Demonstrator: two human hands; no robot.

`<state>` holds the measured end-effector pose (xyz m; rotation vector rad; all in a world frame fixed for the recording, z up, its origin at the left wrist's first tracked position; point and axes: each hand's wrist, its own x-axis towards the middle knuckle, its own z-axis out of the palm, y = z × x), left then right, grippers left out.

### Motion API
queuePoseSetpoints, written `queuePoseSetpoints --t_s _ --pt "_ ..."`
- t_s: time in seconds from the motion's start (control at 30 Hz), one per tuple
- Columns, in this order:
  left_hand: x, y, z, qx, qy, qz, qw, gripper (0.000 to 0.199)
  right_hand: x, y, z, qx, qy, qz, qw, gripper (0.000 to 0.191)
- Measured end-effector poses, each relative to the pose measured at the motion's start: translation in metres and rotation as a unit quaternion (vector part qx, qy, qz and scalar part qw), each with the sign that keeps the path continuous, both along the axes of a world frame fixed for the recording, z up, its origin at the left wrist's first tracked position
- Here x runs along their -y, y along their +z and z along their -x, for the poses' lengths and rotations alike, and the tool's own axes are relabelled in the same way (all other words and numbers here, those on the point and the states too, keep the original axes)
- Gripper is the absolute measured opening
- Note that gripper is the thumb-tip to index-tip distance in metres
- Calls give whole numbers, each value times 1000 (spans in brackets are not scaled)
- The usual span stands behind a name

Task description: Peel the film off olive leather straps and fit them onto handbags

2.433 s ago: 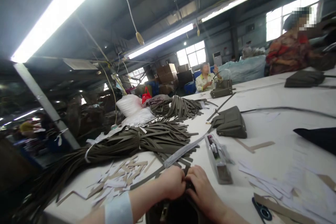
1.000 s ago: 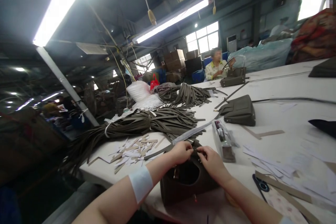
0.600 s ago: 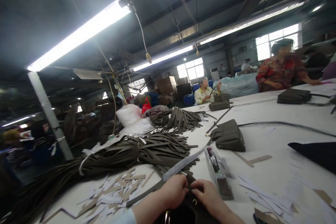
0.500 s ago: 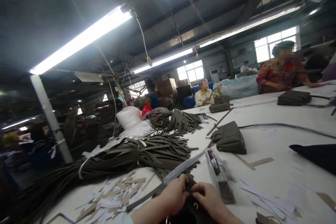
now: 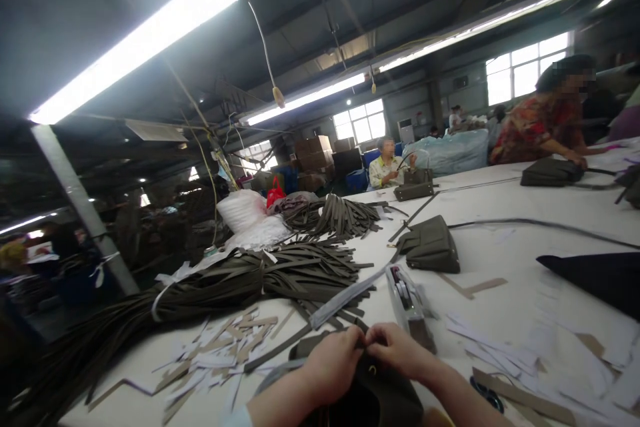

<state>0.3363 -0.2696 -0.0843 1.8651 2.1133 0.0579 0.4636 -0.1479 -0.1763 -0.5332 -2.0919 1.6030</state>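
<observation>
A dark olive bag (image 5: 393, 395) with a small gold-coloured ring lies close in front of me at the table's near edge. My left hand (image 5: 334, 361) is closed at the bag's upper edge, its thumb and fingers pinching the dark material. Beside it, almost touching, my right hand (image 5: 393, 347) pinches the same edge from the right. The fingertips hide exactly what part they grip. A strap wrapped in pale covering (image 5: 345, 299) extends up and right just beyond my hands. A clear tape dispenser (image 5: 407, 300) stands beyond my right hand.
Bundled dark straps (image 5: 225, 287) cover the left side, with paper scraps (image 5: 225, 350) nearer me. Another olive bag (image 5: 431, 245) sits ahead. Scissors (image 5: 486, 392) lie at right among strips. Two co-workers sit across the table, one in a patterned red top (image 5: 525, 125).
Both hands have risen slightly and drawn together at the bag's edge; more of the bag shows below. The co-worker in red now leans over and reaches to a bag. My view has shifted slightly.
</observation>
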Motion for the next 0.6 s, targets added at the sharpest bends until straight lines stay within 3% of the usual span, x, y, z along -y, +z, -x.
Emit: queuePoseSetpoints --t_s 0.17,0.33,0.6 --pt "5 1 -2 -22 -57 -56 997 26 0 14 -11 17 34 17 999 12" --pt "0 -8 -7 -42 -41 -78 995 43 -6 20 -20 37 50 4 998 11" --pt "-11 -19 -10 -27 -54 -138 989 26 -11 30 -28 81 56 -12 995 12"
